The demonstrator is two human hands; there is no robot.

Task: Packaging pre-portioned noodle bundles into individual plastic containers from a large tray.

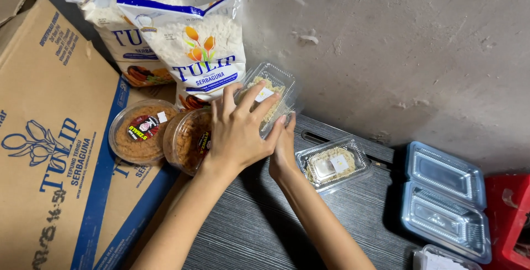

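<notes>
Both my hands press on a clear plastic clamshell box (pixel 274 90) of pale crumbly food that stands tilted against the grey wall. My left hand (pixel 238 129) lies flat over its front, fingers spread. My right hand (pixel 284 149) is tucked under the left and holds the box's lower right edge. A second clear box (pixel 333 163) of the same food lies flat on the dark striped tabletop (pixel 259 220), just right of my right hand. Two round clear tubs (pixel 142 130) of brown crumbs lean on their sides, and the nearer tub (pixel 187 140) touches my left hand.
Two white flour bags (pixel 199 49) lean on the wall behind the tubs. Flattened brown cardboard boxes (pixel 49 137) fill the left side. An open empty clear clamshell (pixel 446 198) lies at right, beside a red object (pixel 510 220). Another clear container (pixel 441 259) shows at the bottom right.
</notes>
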